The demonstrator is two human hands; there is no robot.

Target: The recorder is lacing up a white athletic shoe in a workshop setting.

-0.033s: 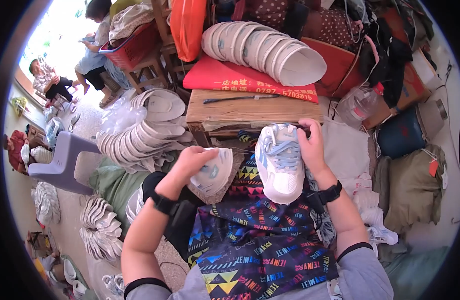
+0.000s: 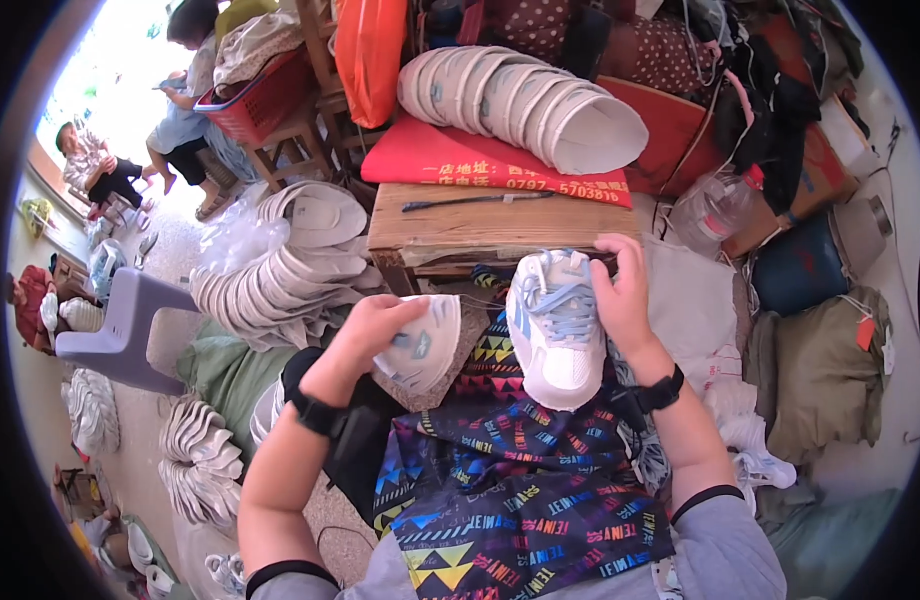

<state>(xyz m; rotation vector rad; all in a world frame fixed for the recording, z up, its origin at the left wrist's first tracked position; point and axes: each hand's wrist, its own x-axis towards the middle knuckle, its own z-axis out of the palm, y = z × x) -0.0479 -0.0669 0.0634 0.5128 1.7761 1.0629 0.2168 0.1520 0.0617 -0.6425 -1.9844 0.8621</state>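
Note:
My right hand [image 2: 625, 295] grips a white sneaker upper with pale blue laces [image 2: 555, 335], held upright over my lap. My left hand [image 2: 372, 325] holds a flat white shoe piece with grey-blue trim [image 2: 428, 348] just to the left of it. The two pieces are close but apart. Both wrists wear black bands. A dark cloth with bright coloured patterns [image 2: 510, 490] covers my lap below them.
A low wooden bench [image 2: 460, 232] stands ahead with a thin dark tool [image 2: 475, 200] and a red cushion [image 2: 460, 160]. Stacks of white shoe pieces lie on the cushion [image 2: 525, 95] and at left [image 2: 280, 280]. Grey stool [image 2: 120, 325], plastic bottle [image 2: 710, 205], sacks [image 2: 830, 370], seated people [image 2: 180, 100].

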